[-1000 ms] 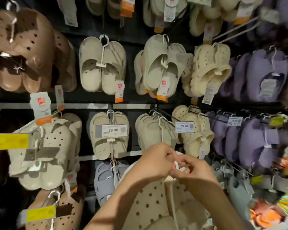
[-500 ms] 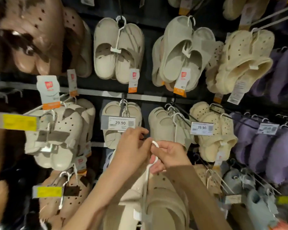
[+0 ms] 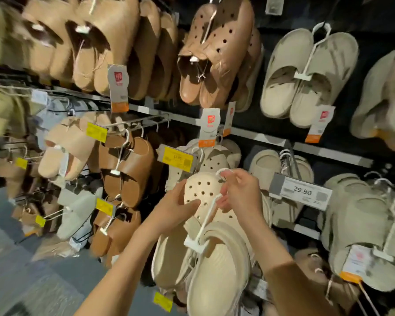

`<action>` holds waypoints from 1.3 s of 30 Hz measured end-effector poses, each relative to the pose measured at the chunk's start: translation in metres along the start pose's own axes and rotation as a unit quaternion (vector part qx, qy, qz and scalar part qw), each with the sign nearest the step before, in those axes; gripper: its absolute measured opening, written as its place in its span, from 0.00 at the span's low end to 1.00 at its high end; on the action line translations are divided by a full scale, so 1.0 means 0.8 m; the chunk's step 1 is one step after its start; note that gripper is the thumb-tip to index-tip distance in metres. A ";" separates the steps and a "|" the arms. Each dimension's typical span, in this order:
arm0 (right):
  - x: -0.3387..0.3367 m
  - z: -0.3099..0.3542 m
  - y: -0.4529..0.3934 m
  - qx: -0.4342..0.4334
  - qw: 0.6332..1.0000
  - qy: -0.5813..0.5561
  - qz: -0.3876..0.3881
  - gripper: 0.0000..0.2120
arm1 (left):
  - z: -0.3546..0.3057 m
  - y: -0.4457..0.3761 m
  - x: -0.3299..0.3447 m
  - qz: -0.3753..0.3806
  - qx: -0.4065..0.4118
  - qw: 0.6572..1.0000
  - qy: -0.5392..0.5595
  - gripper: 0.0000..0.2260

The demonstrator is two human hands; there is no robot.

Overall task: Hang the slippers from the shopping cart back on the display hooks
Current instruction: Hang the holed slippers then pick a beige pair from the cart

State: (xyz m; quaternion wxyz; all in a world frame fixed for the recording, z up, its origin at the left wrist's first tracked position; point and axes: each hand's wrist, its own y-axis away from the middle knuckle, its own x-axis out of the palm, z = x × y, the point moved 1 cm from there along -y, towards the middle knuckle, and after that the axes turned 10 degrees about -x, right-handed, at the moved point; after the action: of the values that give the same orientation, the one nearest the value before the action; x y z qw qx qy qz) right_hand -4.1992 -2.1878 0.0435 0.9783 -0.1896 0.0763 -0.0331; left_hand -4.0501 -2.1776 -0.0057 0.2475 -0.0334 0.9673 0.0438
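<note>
Left hand (image 3: 176, 207) grips the cream slippers (image 3: 205, 229); right hand (image 3: 240, 193) pinches their white hanger hook (image 3: 224, 172) just below the yellow price tag (image 3: 177, 158).

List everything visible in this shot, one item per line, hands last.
held clogs: one pair, cream, perforated, centre
hanger: one, white plastic, clipped to held clogs
brown clogs: one pair in front, upper centre
tan slippers: several pairs, upper left
beige slides: one pair, upper right
brown slides: one pair, middle left
yellow price tag: one, beside the held clogs
white price tag: one, reads 29.90, right
left hand: holds the clog toe
right hand: pinches the hanger hook
</note>
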 end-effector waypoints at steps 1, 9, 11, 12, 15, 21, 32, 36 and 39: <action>0.010 -0.001 -0.012 0.001 1.000 -0.006 -0.001 0.08 | 0.002 -0.008 -0.012 0.009 0.001 1.000 0.007 0.23; 0.074 -0.035 -0.099 -0.006 0.999 0.044 -0.003 0.10 | 0.023 -0.093 -0.048 0.049 -0.057 0.996 -0.045 0.32; 0.084 -0.045 -0.117 -0.021 0.996 0.081 -0.007 0.11 | 0.029 -0.110 -0.048 0.052 -0.052 0.997 -0.012 0.27; 0.089 -0.049 -0.124 -0.033 0.994 0.102 -0.010 0.11 | 0.033 -0.119 -0.049 0.057 -0.053 0.997 0.009 0.24; 0.102 -0.060 -0.144 -0.065 0.993 0.101 -0.021 0.11 | 0.045 -0.146 -0.053 0.069 -0.046 0.996 0.040 0.17; 0.126 -0.083 -0.167 -0.043 0.998 0.016 -0.031 0.16 | 0.066 -0.189 -0.073 0.055 -0.040 0.998 -0.008 0.12; 0.131 -0.105 -0.129 -0.060 0.992 -0.041 0.098 0.09 | 0.091 -0.186 -0.070 -0.007 -0.078 0.997 0.019 0.22; 0.126 -0.104 -0.119 -0.069 0.992 0.009 0.109 0.14 | 0.091 -0.176 -0.068 -0.009 -0.084 0.996 0.019 0.25; 0.121 -0.102 -0.110 -0.044 0.991 0.054 0.113 0.16 | 0.092 -0.166 -0.067 -0.017 -0.094 0.995 0.026 0.39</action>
State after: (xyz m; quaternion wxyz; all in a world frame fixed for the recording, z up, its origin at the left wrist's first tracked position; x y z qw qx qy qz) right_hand -4.1201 -2.3081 -0.0116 0.9610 -0.2206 0.1509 0.0707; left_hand -3.9567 -2.3000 -0.0533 0.2190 -0.0739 0.9643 0.1293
